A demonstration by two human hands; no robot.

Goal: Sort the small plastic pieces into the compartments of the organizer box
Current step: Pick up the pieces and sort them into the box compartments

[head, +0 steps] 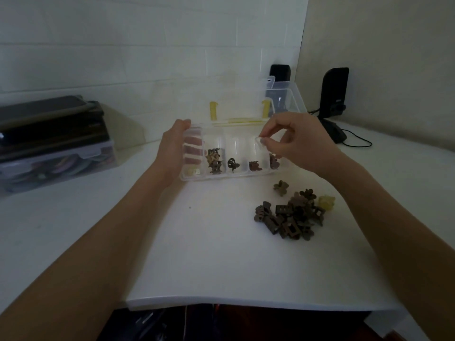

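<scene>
Sitting open on the white counter, the organizer box holds a few small plastic pieces in its compartments; the unsorted pile lies just right of it. Left hand grips the box's left end, and right hand hovers over the rightmost compartments, fingertips pinched, contents indiscernible. Risk: pieces dropping into a neighbouring compartment, since the dividers are low

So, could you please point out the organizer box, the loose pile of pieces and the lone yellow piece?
organizer box [236, 175], head view, front rim.
pile of pieces [288, 217], head view, middle.
yellow piece [326, 202], head view, centre.
</scene>
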